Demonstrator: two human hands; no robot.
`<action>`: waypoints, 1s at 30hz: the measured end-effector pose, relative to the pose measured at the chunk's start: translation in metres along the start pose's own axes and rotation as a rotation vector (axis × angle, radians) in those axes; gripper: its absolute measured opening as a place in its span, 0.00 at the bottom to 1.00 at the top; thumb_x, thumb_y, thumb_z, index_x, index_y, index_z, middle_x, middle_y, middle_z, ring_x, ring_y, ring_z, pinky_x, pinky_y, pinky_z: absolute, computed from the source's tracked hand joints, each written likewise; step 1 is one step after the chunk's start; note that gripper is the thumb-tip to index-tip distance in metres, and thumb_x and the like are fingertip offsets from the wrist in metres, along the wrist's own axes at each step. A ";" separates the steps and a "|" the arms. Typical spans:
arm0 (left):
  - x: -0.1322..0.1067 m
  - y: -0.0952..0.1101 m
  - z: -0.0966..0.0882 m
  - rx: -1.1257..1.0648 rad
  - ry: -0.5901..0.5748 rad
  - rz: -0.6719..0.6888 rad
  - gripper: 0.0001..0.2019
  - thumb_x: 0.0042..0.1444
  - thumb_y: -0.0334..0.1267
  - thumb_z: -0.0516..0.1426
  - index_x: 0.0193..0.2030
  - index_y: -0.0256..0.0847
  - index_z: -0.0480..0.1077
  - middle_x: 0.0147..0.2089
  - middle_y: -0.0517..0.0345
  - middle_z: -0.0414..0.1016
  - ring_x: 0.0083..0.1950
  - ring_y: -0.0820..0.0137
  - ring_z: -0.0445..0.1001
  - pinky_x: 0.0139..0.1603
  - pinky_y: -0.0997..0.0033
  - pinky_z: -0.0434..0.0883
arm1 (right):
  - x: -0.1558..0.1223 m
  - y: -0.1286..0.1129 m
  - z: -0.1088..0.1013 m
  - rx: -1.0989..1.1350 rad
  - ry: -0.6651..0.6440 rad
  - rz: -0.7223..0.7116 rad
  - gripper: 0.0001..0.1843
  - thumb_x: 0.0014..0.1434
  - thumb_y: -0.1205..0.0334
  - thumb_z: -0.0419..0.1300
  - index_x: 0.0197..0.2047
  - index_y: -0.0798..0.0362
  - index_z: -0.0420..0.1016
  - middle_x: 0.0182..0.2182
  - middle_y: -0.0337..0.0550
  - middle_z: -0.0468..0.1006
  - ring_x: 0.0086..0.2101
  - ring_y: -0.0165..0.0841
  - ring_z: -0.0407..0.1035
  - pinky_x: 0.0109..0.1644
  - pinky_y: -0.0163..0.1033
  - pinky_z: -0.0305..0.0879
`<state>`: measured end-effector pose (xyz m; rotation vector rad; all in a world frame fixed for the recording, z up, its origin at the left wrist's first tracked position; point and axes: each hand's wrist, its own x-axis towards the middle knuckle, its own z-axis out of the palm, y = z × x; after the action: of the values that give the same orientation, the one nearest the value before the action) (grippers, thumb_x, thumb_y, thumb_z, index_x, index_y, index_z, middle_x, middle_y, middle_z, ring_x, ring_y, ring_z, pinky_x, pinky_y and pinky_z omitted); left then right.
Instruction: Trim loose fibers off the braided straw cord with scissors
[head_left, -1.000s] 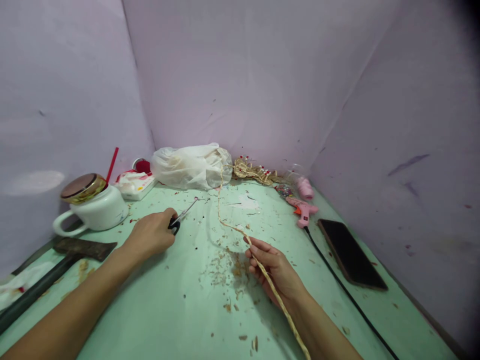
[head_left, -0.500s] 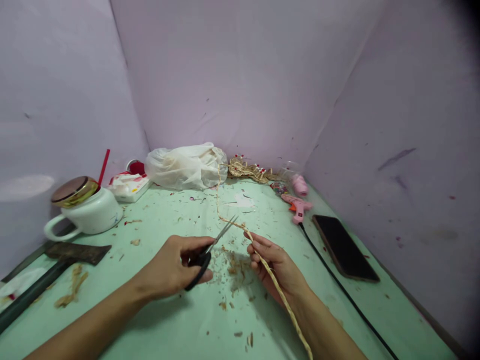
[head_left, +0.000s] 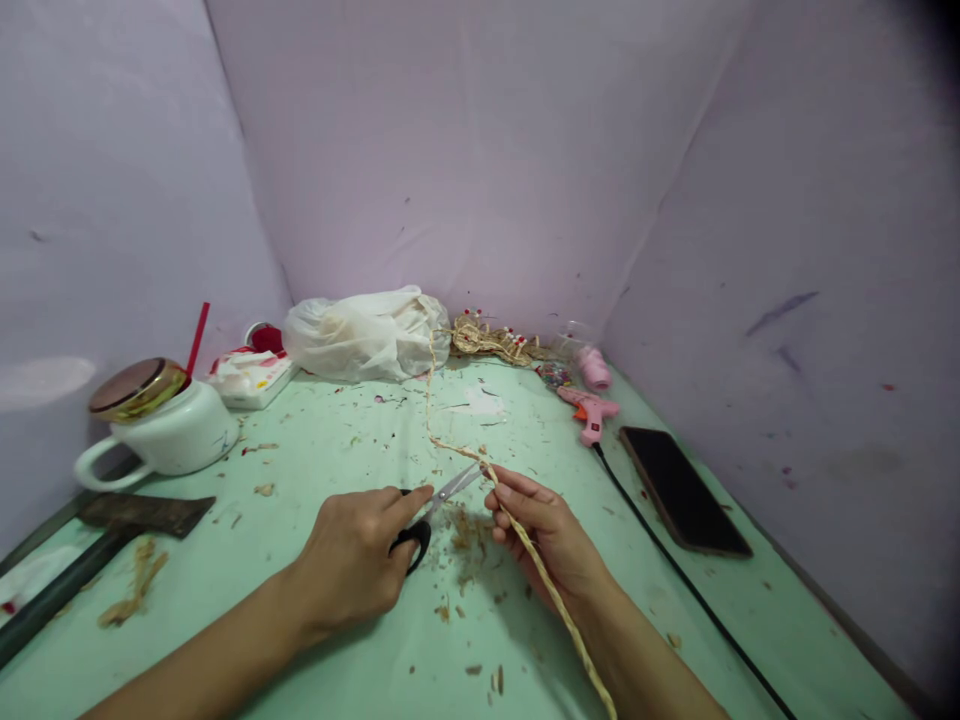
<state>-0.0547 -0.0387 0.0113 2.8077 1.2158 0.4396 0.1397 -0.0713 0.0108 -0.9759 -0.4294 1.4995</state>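
Note:
My left hand (head_left: 364,550) is closed around the black handles of a pair of scissors (head_left: 450,490). The scissor blades point right, with their tips at the twisted straw cord (head_left: 551,590) close to my right fingertips; whether they touch it I cannot tell. My right hand (head_left: 551,535) pinches this pale cord between thumb and fingers. From there the cord runs down past my right wrist to the bottom edge, and its thinner far part goes back over the table to the white plastic bag (head_left: 367,335).
Left stand a white mug (head_left: 176,435) with a lid on top and a hammer-like tool (head_left: 150,512). A pink glue gun (head_left: 590,412) with a black cord and a phone (head_left: 684,490) lie right. Woven straw pieces with pins (head_left: 491,338) lie at the back. Scraps litter the green table (head_left: 360,660).
My left hand has turned the scissors, so the blades now lie flatter and their tips are nearer my right fingers. My right hand keeps its pinch on the cord. The view shifted slightly.

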 end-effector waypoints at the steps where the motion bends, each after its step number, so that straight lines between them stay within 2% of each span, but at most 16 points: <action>1: 0.000 0.000 0.000 0.005 -0.006 0.000 0.22 0.49 0.34 0.50 0.53 0.42 0.63 0.33 0.54 0.73 0.33 0.64 0.72 0.31 0.66 0.66 | 0.000 0.000 0.000 -0.001 0.000 -0.003 0.15 0.39 0.68 0.66 0.35 0.59 0.76 0.19 0.39 0.74 0.16 0.22 0.63 0.20 0.27 0.64; 11: 0.000 -0.002 0.003 0.053 0.000 0.028 0.23 0.49 0.31 0.48 0.54 0.39 0.62 0.30 0.54 0.73 0.29 0.66 0.71 0.27 0.69 0.65 | 0.000 0.001 0.001 -0.013 -0.014 -0.004 0.16 0.38 0.67 0.67 0.35 0.58 0.76 0.19 0.39 0.74 0.16 0.22 0.63 0.21 0.28 0.64; 17: -0.001 -0.004 0.002 -0.073 -0.003 0.019 0.23 0.48 0.30 0.48 0.53 0.38 0.63 0.31 0.54 0.74 0.29 0.66 0.72 0.28 0.68 0.66 | 0.000 0.001 0.001 -0.027 -0.011 -0.016 0.17 0.38 0.66 0.67 0.35 0.58 0.76 0.19 0.39 0.74 0.17 0.22 0.63 0.21 0.28 0.64; 20: 0.000 -0.004 0.001 -0.216 0.033 -0.002 0.22 0.48 0.29 0.48 0.52 0.40 0.64 0.36 0.54 0.75 0.34 0.66 0.73 0.34 0.68 0.67 | 0.001 0.001 0.001 -0.020 -0.018 -0.011 0.17 0.38 0.67 0.67 0.36 0.58 0.76 0.19 0.39 0.74 0.17 0.22 0.63 0.21 0.28 0.64; 22: 0.003 -0.005 -0.001 -0.379 0.086 -0.085 0.20 0.48 0.30 0.50 0.49 0.42 0.66 0.38 0.57 0.75 0.36 0.68 0.73 0.36 0.71 0.67 | 0.001 0.000 0.001 -0.007 -0.022 -0.003 0.16 0.39 0.67 0.67 0.36 0.59 0.76 0.19 0.39 0.74 0.17 0.22 0.62 0.21 0.27 0.64; 25: 0.010 -0.009 -0.004 -0.677 0.220 -0.372 0.16 0.46 0.34 0.55 0.44 0.39 0.68 0.31 0.58 0.74 0.31 0.71 0.71 0.32 0.75 0.68 | 0.001 0.000 0.000 0.015 -0.034 0.024 0.14 0.39 0.68 0.66 0.34 0.59 0.75 0.19 0.37 0.72 0.16 0.21 0.62 0.20 0.26 0.63; 27: 0.014 -0.013 -0.007 -0.885 0.292 -0.548 0.19 0.43 0.37 0.58 0.44 0.36 0.66 0.26 0.60 0.71 0.27 0.72 0.69 0.29 0.75 0.67 | 0.001 0.001 -0.001 0.021 -0.062 0.054 0.13 0.40 0.69 0.66 0.34 0.59 0.75 0.19 0.37 0.71 0.16 0.20 0.61 0.20 0.26 0.63; 30: 0.020 -0.018 -0.008 -1.134 0.313 -0.672 0.22 0.40 0.38 0.60 0.44 0.35 0.65 0.23 0.63 0.69 0.24 0.75 0.67 0.27 0.75 0.66 | 0.001 0.004 -0.002 -0.001 -0.116 0.097 0.12 0.42 0.69 0.64 0.34 0.59 0.75 0.19 0.36 0.70 0.16 0.20 0.60 0.20 0.26 0.63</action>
<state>-0.0570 -0.0124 0.0212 1.3431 1.2615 1.0732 0.1383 -0.0718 0.0066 -0.9248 -0.4710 1.6494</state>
